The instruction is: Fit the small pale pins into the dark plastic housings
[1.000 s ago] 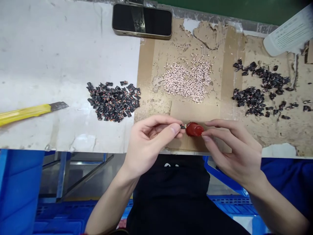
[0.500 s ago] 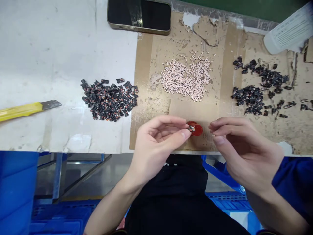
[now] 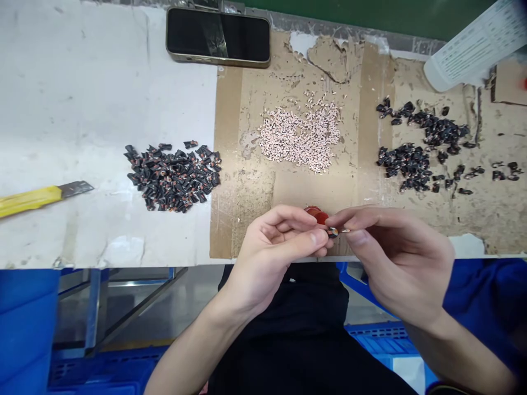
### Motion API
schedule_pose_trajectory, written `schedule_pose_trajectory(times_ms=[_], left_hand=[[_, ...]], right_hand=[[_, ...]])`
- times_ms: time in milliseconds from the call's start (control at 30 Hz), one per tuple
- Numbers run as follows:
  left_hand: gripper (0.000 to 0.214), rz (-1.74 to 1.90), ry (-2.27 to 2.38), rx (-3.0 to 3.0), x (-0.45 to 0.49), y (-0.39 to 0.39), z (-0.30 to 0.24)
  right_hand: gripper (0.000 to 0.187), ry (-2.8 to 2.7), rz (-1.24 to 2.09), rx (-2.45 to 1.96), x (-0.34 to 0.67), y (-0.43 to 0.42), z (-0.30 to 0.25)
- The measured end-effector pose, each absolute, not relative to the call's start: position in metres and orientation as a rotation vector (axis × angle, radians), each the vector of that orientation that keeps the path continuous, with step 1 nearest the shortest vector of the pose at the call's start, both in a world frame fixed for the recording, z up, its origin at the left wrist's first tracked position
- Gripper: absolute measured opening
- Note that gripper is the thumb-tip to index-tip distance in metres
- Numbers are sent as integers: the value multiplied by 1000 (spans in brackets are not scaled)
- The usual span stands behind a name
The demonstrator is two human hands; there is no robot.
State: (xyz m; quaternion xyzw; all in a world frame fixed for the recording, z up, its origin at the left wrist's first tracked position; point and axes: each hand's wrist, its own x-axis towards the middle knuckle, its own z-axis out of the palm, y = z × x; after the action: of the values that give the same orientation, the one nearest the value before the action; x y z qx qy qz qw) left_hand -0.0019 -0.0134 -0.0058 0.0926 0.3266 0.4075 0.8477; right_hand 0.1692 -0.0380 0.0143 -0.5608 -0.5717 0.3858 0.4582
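Observation:
My left hand (image 3: 274, 249) pinches a tiny black part (image 3: 332, 232) between thumb and forefinger, just over the table's near edge. My right hand (image 3: 395, 258) meets it from the right, its thumb and forefinger pinched on a thin light pin whose tip touches the black part. A small red round cap (image 3: 315, 213) lies on the cardboard right behind the fingertips, partly hidden by them.
A heap of black-and-copper parts (image 3: 173, 176) lies on the white table at left, a pile of pale pink pins (image 3: 300, 137) on the cardboard (image 3: 247, 181), loose black parts (image 3: 420, 148) at right. A yellow utility knife (image 3: 37, 197), a phone (image 3: 218, 35) and a white bottle (image 3: 469, 49) lie around.
My right hand let go of the red cap, drew away with a thin pin, then closed in on my left hand's black part. The cap stays on the cardboard.

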Motion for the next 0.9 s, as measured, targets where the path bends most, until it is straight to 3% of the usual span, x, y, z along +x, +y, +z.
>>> schedule_pose_trajectory(times_ms=[467,633,900], left_hand=[[19,838,735,165,-5,-13,4],[21,837,693,73,-2,-14,12],[34,891,674,95,3,-17,20]], right_hand=[[29,-1626,872,-1261,178,-29,17],[50,-1554,824,-1182,177,-32,7],[56,-1740,604,-1248,187,-39,12]])
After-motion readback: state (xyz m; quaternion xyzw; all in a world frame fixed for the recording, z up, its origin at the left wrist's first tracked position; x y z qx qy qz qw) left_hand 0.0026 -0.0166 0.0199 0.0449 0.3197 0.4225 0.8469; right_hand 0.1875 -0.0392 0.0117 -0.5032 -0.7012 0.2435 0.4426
